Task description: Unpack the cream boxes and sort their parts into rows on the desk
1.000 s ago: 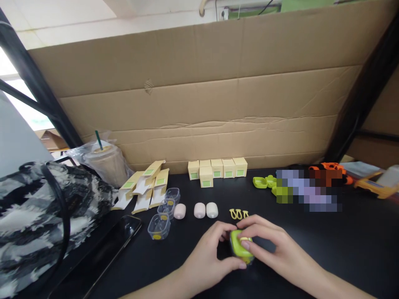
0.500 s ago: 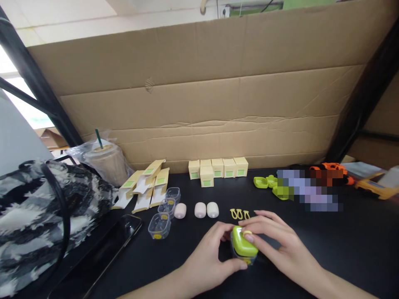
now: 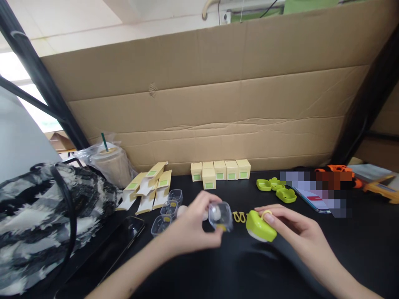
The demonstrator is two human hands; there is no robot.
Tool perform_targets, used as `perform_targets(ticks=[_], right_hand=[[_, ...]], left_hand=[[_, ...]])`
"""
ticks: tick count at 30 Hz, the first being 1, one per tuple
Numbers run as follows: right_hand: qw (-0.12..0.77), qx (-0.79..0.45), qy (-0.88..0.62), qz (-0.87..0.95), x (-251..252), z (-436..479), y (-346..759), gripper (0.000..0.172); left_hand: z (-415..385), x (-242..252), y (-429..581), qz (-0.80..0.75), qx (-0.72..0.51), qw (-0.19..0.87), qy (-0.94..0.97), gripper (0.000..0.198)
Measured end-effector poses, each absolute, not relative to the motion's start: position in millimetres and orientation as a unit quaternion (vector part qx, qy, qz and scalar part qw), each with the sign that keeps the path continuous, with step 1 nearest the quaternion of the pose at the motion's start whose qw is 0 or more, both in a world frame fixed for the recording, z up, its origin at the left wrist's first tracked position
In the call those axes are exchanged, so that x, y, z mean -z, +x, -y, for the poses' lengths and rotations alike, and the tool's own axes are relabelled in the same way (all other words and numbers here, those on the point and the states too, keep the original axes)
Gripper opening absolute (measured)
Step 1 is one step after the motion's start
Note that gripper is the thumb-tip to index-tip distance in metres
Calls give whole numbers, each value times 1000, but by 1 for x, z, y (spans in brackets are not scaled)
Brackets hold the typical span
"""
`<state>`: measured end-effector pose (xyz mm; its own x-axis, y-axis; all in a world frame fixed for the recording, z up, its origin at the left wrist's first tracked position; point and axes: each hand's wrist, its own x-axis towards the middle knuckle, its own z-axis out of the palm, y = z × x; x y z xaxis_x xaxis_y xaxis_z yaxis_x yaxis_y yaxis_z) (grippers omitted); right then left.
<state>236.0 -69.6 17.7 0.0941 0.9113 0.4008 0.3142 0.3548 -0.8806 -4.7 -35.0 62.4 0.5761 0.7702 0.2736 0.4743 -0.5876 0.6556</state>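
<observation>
My left hand [image 3: 190, 226] holds a small clear plastic cup [image 3: 220, 216] lifted above the black table [image 3: 358, 253]. To its right, my right hand [image 3: 289, 226] grips a lime-green lid [image 3: 260, 226] with a yellow ring on top, held just off the table. Small yellow clips [image 3: 239, 216] lie on the table between the two hands, a little further back. Several more clear cups [image 3: 165, 214] and a pale pink pad [image 3: 181, 211] sit behind my left hand.
Small cream boxes [image 3: 220, 170] line the cardboard wall [image 3: 218, 108]. Flat folded cartons [image 3: 149, 187] lie at left beside a bagged iced drink [image 3: 114, 166], a patterned bag [image 3: 40, 224] and a phone [image 3: 120, 245]. Green lids [image 3: 276, 187] and orange tools [image 3: 339, 171] sit at right.
The green lid and the clear cup were held together at the centre. Now they are apart: my left hand lifted the cup leftward and up, my right hand carried the lid to the right.
</observation>
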Motion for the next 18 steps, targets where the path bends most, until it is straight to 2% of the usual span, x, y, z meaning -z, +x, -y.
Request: perform_targets(ticks=[3, 6, 18], right_hand=[[541, -267, -493, 628, -16, 71, 235, 27], [528, -269, -475, 650, -13, 73, 237, 25], [529, -273, -469, 652, -15, 75, 234, 25]], left_hand=[[-2, -86, -28, -419, -220, 181, 862, 55], [-40, -94, -48, -435, -150, 136, 877, 47], [-90, -70, -67, -491, 3, 165, 855, 60]])
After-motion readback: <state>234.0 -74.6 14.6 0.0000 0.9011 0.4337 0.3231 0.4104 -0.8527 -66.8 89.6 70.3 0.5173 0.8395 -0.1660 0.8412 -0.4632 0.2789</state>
